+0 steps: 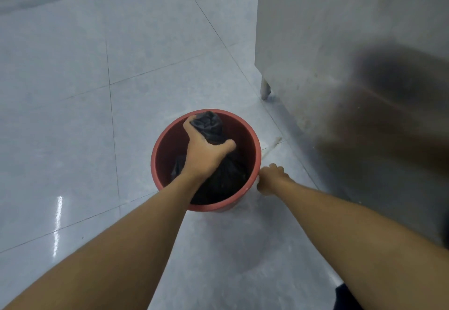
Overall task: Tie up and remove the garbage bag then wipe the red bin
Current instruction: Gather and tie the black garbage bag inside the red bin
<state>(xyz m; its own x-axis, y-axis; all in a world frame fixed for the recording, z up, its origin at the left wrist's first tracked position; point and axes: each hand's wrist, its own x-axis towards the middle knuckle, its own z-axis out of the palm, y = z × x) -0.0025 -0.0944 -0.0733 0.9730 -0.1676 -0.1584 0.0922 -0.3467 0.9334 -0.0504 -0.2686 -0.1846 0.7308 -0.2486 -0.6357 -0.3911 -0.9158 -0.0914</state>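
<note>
Head view: left hand (206, 152), grip wrapped tight round the gathered neck of the black garbage bag (209, 122), w/ the twisted top sticking out on the far side of the fist. Bag body sits directly below, inside the red bin (165, 139) on the floor (73, 115), so its long axis runs vert. w/ the bin; prob. a straight pull up. Right hand (269, 179) is at the bin's right outer wall, fingers bent. Gripping or just bracing, can't tell.
</note>
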